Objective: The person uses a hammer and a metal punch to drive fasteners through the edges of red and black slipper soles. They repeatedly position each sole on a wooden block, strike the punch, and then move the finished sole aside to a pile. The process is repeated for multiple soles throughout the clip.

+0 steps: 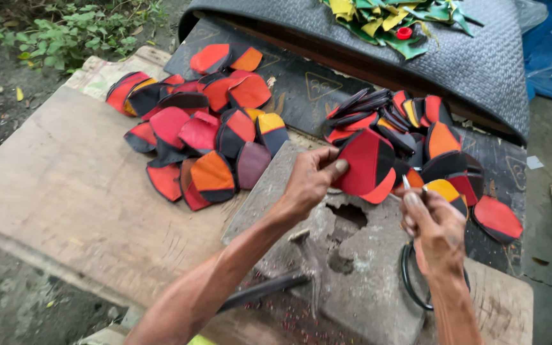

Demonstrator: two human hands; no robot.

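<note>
The left hand [311,179] pinches a red-and-black leaf-shaped piece [367,163] by its left edge, thumb on top, holding it just above the pitted stone block [352,255]. The right hand [436,227], at about four o'clock from that piece and just apart from it, is closed narrowly around a small metal pin [406,182] held upright between the fingertips. The step in hand looks like bringing pin and piece together; that would call for steadying the piece and lining the pin's tip with it. A heap of similar red, orange and black pieces [206,128] lies at ten o'clock on the wooden board [65,185], another heap [416,128] at one o'clock.
</note>
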